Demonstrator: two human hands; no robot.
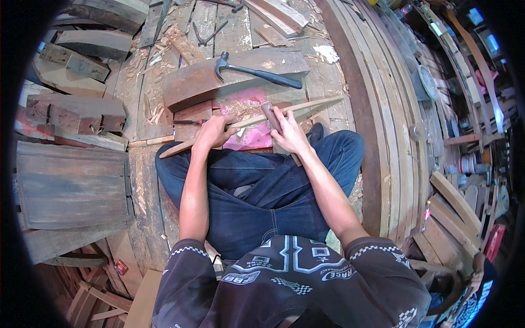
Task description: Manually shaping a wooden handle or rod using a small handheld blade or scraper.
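Observation:
Across my lap lies a long, thin, slightly curved wooden strip (pixel 322 102), one tapered end over my left knee and the other pointing far right. My left hand (pixel 215 132) is closed on the strip left of its middle. My right hand (pixel 291 133) grips a short brown wooden bar (pixel 269 113) that crosses the strip; its lower end shows below my palm. What the bar's underside is like, I cannot see. Under the strip is a pink sheet (pixel 243 144) strewn with shavings. Near my left hand lies a thin dark tool (pixel 187 122), partly hidden.
A claw hammer (pixel 262 75) rests on a thick curved timber (pixel 186 87) just beyond my hands. Farther off are pincers (pixel 208 35) and wood chips on the plank floor. Timber blocks (pixel 79 113) are piled at left; long boards (pixel 383 136) run along the right.

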